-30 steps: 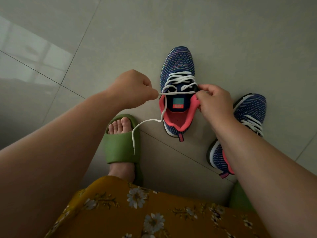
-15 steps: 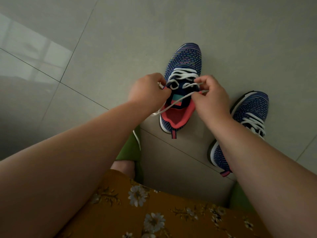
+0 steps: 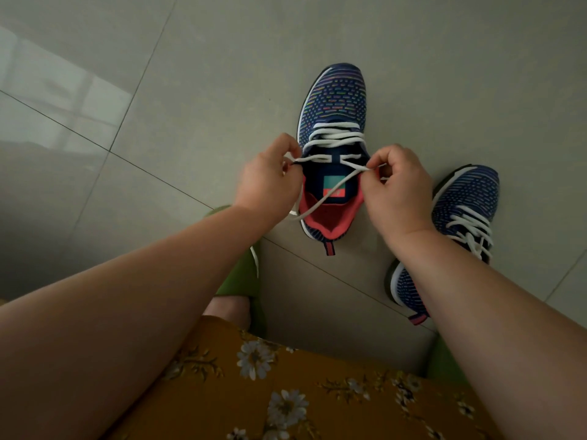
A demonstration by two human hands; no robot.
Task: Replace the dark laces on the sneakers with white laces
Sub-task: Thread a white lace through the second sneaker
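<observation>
Mustard-yellow fabric printed with white flowers [image 3: 286, 398] fills the bottom of the frame, and two bare forearms reach up from the lower corners toward the centre. Just above the fabric, left of centre, a green slide sandal [image 3: 238, 281] shows partly under the left forearm, and a sliver of green shows at the lower right beside the right arm. Higher, at mid-frame, the left hand [image 3: 266, 185] is closed in a pinch on the white lace [image 3: 330, 193] at the left side of the near sneaker's collar, while the right hand [image 3: 397, 188] is closed on the same lace at the collar's right side. One strand runs diagonally from the right hand's fingertips down across the coral-lined opening to below the left hand. This sneaker [image 3: 333, 103], dark blue knit with multicoloured dashes, stands on the grey tiled floor [image 3: 190, 74] at upper centre, toe pointing up the frame. The second sneaker [image 3: 467, 198], already white-laced, lies at right, partly behind the right wrist.
</observation>
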